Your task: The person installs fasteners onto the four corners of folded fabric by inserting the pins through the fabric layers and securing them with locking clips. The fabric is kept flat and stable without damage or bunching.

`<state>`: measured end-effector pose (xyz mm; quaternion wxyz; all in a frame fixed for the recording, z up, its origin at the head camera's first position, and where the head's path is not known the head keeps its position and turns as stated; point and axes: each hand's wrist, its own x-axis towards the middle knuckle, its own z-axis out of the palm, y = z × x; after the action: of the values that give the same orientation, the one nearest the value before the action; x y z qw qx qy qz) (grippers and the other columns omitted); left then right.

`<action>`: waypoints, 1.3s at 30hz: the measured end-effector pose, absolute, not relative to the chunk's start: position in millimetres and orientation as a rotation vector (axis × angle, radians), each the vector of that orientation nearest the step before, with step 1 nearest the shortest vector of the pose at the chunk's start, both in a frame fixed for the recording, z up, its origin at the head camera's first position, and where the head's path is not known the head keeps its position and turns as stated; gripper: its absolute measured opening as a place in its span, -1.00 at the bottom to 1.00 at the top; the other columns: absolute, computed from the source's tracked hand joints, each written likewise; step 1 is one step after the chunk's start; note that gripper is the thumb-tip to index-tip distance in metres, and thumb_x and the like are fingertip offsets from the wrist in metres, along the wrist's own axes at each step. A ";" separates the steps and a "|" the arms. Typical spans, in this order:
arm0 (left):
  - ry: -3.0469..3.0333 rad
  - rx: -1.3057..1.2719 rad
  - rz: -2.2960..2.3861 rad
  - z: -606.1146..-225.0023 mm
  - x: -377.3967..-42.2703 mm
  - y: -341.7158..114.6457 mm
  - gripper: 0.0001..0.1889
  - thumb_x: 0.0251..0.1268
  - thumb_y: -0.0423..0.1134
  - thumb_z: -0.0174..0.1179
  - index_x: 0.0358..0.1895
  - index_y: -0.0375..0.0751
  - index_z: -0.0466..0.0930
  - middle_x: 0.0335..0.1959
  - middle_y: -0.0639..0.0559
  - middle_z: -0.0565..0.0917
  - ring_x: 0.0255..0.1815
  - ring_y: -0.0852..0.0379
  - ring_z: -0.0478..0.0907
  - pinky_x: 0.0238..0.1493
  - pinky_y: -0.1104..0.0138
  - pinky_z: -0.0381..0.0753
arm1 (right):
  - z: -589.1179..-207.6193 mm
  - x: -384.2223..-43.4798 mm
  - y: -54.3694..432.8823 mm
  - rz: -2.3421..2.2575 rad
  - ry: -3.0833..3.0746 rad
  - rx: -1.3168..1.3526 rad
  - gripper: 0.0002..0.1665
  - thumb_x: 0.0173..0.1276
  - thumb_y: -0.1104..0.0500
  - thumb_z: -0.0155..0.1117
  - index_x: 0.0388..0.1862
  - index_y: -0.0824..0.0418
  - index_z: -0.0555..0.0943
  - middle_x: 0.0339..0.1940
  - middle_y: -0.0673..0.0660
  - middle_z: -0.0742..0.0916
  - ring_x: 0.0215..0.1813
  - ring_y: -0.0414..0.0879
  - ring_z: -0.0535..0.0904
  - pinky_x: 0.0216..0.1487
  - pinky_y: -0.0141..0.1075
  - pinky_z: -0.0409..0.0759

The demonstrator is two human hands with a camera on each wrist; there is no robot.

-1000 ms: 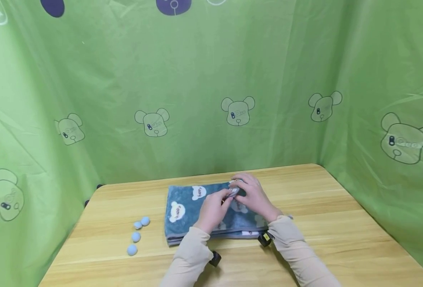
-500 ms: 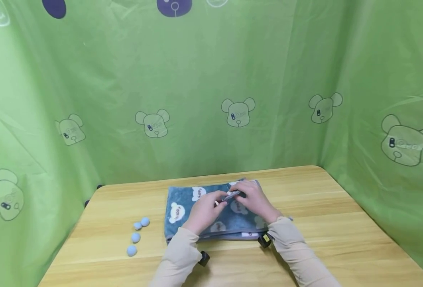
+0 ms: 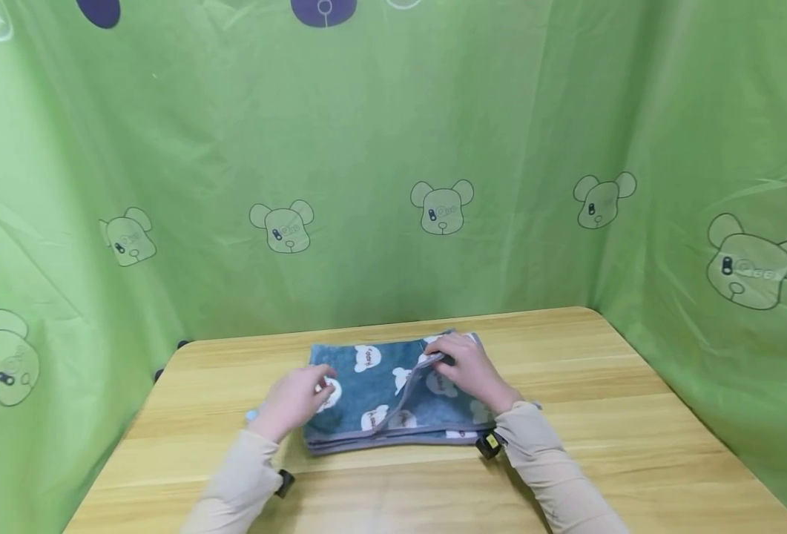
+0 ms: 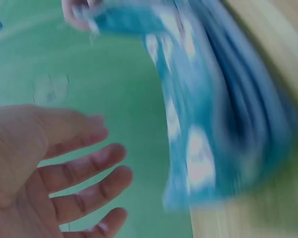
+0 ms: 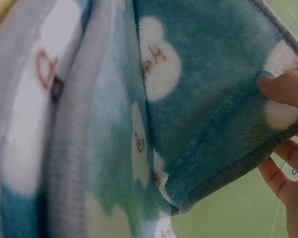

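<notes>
A folded teal fleece blanket (image 3: 380,393) with white bear-head patches and grey binding lies on the table. My right hand (image 3: 469,367) pinches a raised edge of its top layer, thumb on one face and fingers behind, as the right wrist view shows. Over the blanket's left end hovers my left hand (image 3: 293,400), fingers apart and holding nothing. In the left wrist view this hand (image 4: 54,168) is spread apart from the blurred blanket (image 4: 193,124). One small light-blue ball (image 3: 251,415) shows beside the left wrist.
The wooden table (image 3: 607,445) has rounded far corners. Green curtain (image 3: 366,282) with bear outlines surrounds it at the back and both sides. A black wrist device (image 3: 285,483) hangs below the left sleeve, another (image 3: 489,445) by the right.
My left hand has left the blanket edge near the right hand and moved left, now covering most of the blue balls. The right hand keeps its hold in about the same place.
</notes>
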<state>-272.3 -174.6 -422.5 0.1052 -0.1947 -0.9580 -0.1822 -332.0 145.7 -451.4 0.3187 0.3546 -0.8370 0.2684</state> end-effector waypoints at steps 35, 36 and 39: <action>-3.137 -0.399 -0.344 -453.6 -286.8 -273.4 -0.76 0.01 -0.43 0.33 -0.22 -0.10 0.68 -0.19 -0.11 0.73 -0.19 -0.07 0.62 -0.16 0.01 0.58 | -455.2 -334.4 147.0 0.740 -2.253 0.934 -0.75 0.05 0.34 0.46 -0.28 0.09 0.70 -0.26 0.03 0.80 -0.14 -0.05 0.72 0.25 0.04 0.51; -3.129 -0.400 -0.337 -452.9 -286.6 -273.3 -0.77 0.01 -0.41 0.34 -0.21 -0.10 0.68 -0.20 -0.10 0.73 -0.20 -0.06 0.63 -0.16 0.01 0.58 | -455.2 -334.4 147.2 0.738 -2.254 0.933 -0.75 0.05 0.33 0.46 -0.28 0.09 0.70 -0.26 0.03 0.80 -0.14 -0.05 0.72 0.24 0.04 0.52; -3.109 -0.401 -0.321 -449.1 -286.5 -271.4 -0.77 0.03 -0.37 0.34 -0.18 -0.14 0.68 -0.21 -0.10 0.74 -0.20 -0.08 0.64 -0.14 0.02 0.59 | -455.2 -334.0 147.7 0.732 -2.257 0.928 -0.75 0.05 0.33 0.47 -0.28 0.08 0.70 -0.26 0.02 0.80 -0.14 -0.05 0.71 0.19 0.01 0.55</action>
<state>-286.5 -271.4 -449.1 -0.0046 -0.1274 -0.9866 -0.1018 -334.0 147.7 -455.2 0.2926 0.3483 -0.8471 0.2747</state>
